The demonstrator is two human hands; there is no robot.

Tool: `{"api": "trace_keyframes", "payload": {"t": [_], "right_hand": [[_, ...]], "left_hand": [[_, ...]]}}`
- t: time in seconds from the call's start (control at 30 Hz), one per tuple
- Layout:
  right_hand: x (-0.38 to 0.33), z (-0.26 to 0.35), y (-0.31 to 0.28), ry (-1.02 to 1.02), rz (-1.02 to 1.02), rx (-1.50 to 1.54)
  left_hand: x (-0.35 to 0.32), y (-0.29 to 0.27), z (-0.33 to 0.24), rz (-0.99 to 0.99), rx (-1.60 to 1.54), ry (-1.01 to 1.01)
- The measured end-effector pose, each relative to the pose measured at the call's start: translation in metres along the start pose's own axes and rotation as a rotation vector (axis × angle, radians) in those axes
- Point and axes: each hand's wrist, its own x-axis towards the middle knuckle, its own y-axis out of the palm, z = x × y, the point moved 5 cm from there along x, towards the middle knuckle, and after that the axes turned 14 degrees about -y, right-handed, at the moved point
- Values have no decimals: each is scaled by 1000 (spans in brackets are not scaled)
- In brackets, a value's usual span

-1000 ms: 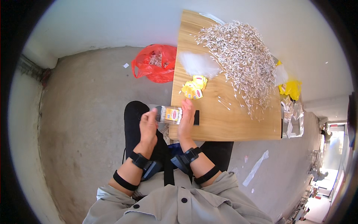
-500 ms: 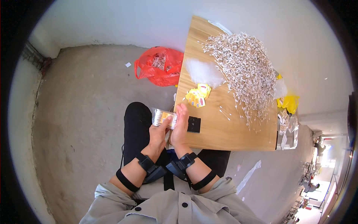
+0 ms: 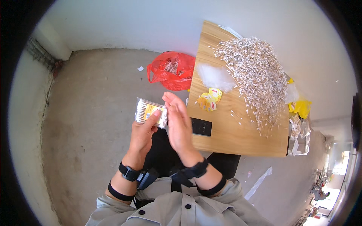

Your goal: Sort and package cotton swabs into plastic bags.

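Note:
A clear flat pack of cotton swabs (image 3: 142,109) with a yellow card inside is held up over my lap, left of the table's edge. My left hand (image 3: 142,136) grips it from below, with the thumb across its front. My right hand (image 3: 178,127) stands upright beside the pack's right end, its fingers stretched out and holding nothing; whether it touches the pack I cannot tell. On the table, a small heap of yellow cards (image 3: 212,98) lies to the right of my hands. A thin stack of clear plastic bags (image 3: 214,76) is just beyond the cards.
A large heap of loose cotton swabs (image 3: 258,71) covers the far right of the wooden table (image 3: 226,143). A black flat object (image 3: 202,127) lies near its left edge. On the floor sits a red plastic bag (image 3: 160,77) with swabs inside. A yellow bag (image 3: 301,109) is beyond the table's right side.
Both hands have moved left with the pack, away from the table. My right hand has come off the pack's face and straightened. The black object shows more fully.

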Motion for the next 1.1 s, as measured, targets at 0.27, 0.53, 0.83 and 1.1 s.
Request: {"api": "trace_keyframes", "payload": {"t": [0.27, 0.53, 0.83, 1.1], "right_hand": [[-25, 67, -69, 178, 211, -248], [-52, 106, -94, -1, 62, -370], [-62, 117, -105, 79, 93, -566], [-57, 96, -109, 87, 74, -418]], "left_hand": [[-35, 47, 27, 310, 26, -327], [-53, 80, 60, 412, -33, -456], [-54, 92, 71, 361, 2, -403], [-38, 102, 68, 367, 4, -372]]}}
